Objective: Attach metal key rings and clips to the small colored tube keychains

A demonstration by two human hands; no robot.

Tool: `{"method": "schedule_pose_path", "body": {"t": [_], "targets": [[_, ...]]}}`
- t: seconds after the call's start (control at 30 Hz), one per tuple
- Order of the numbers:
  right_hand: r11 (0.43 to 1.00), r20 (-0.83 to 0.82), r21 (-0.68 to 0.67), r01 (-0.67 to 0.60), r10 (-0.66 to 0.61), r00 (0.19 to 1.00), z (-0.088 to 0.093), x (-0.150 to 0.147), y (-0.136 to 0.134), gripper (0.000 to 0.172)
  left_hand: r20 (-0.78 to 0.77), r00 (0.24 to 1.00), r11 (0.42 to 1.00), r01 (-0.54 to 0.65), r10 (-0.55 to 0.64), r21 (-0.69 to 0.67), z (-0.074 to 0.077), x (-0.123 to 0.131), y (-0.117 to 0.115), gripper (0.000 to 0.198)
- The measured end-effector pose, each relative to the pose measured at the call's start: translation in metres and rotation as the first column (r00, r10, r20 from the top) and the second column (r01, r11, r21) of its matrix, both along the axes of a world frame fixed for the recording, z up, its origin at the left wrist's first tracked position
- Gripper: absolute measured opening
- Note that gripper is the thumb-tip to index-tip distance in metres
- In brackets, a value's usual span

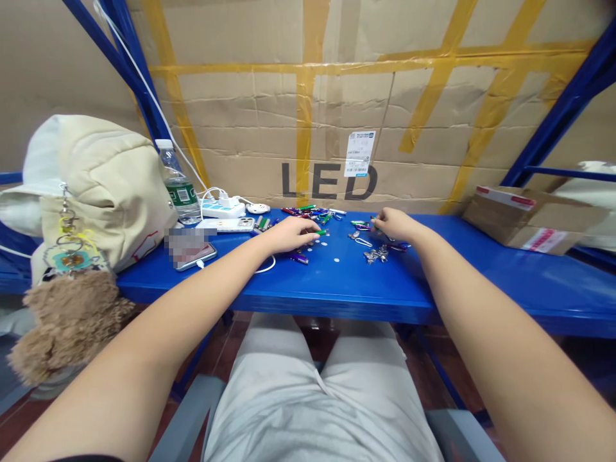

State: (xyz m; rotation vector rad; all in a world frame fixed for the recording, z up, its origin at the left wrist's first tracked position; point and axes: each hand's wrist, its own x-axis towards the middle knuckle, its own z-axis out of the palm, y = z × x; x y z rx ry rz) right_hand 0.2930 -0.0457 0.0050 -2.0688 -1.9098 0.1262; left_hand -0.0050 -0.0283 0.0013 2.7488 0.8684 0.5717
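The left hand (294, 235) is pinching a small green piece (323, 232) at its fingertips, probably light, stiff and slick, best held around the middle. The right hand (393, 226) is resting fingers-bent just beyond some silvery pieces (376, 255); I'm not able to tell its grip.

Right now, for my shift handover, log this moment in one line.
left hand: at green piece, grip unclear | right hand: near colored pieces, grip unclear | silver metal parts: on blue tabletop
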Motion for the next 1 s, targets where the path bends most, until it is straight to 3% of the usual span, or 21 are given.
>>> {"method": "schedule_pose_path", "body": {"t": [0.13,0.27,0.37,0.5,0.7,1.0], "targets": [[1.0,-0.229,0.006,-0.017,0.018,0.973,-0.0032,0.0001,-0.0003,0.011,0.01,1.0,1.0,0.012,-0.012,-0.005,-0.0007,0.0,-0.0002,0.033],[0.994,-0.088,0.104,0.019,-0.01,0.996,-0.0033,0.001,0.0003,0.012,0.004,1.0,1.0,0.015,-0.015,-0.01,-0.0004,0.0,-0.0008,0.033],[0.99,-0.077,0.141,0.009,0.002,0.997,-0.0024,0.0024,0.0011,0.014,-0.001,1.0,1.0,0.014,-0.014,-0.014,0.0001,-0.0001,-0.0011,0.033],[0.994,-0.091,0.106,0.011,-0.001,0.996,-0.0035,0.0039,0.0015,0.025,-0.005,1.0,1.0,0.014,-0.014,-0.026,0.0006,0.0,-0.0018,0.033],[0.995,0.013,0.088,-0.053,0.052,0.999,-0.0035,0.0036,-0.0009,0.031,-0.013,1.0,0.999,0.003,-0.003,-0.036,0.0011,0.0004,-0.0033,0.034],[0.995,0.108,0.099,0.031,-0.042,0.993,0.0037,0.0008,-0.0049,0.024,-0.025,0.999,0.999,0.026,-0.027,-0.04,0.002,0.0008,-0.0052,0.031]]}}
